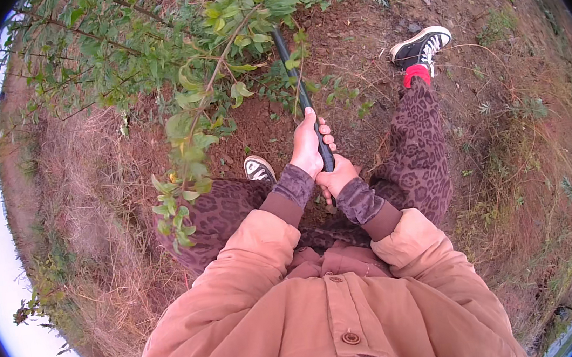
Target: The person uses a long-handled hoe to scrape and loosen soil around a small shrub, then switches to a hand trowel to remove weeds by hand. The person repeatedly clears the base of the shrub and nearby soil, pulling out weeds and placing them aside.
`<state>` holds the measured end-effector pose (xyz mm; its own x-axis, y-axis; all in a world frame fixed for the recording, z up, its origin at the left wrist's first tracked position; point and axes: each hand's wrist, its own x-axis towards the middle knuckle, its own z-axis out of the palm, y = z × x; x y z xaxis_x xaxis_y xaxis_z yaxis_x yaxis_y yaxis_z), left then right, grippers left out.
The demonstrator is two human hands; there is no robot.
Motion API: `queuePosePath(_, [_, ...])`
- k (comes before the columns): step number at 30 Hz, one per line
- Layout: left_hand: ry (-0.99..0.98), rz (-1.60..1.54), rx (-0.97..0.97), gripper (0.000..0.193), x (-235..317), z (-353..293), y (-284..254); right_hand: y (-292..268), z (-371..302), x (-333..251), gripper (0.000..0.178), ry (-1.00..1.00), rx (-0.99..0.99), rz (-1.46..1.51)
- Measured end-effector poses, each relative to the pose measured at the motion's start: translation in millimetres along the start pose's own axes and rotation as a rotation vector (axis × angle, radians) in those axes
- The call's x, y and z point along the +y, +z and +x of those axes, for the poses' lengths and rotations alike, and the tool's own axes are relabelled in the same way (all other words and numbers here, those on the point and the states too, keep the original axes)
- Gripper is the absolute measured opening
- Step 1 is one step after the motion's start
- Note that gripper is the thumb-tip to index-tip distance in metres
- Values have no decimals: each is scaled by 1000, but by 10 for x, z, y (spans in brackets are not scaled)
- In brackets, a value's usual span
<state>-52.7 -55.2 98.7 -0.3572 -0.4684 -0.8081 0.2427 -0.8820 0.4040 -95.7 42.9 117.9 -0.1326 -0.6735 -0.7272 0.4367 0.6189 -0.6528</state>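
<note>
A dark, long-handled pole point(303, 92) runs from my hands up and away into the leaves, where its far end is hidden. My left hand point(309, 142) is wrapped round the pole, thumb along its top side. Just below and to the right, my right hand point(340, 174) grips the same pole near its lower end. A leafy branch point(209, 88) hangs between me and the ground, left of the pole, with some sprigs crossing in front of it. Both hands are close together above the ground between my legs.
A green bush point(123, 49) fills the upper left. Bare reddish soil point(259, 128) lies under the branch. My right shoe point(420, 47) is planted far forward, my left shoe point(259, 169) nearer. Dry grass point(105, 199) covers the slope on both sides.
</note>
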Motion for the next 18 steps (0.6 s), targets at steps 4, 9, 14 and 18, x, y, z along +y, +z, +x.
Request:
queuePosePath(4, [-25,34,-63,34,-6,45,39,-25,44,-23,14,125,36,89])
queuePosePath(9, [-11,-19,5,36,-8,-11,30,-16,-34,-42,15,24,-55,24])
queuePosePath(14, [-35,-8,-116,35,-53,-19,44,-30,-53,-38,11,111,64,48])
queuePosePath(18, [-5,-30,-31,35,-13,-13,55,-19,-34,-77,11,74,-12,-28])
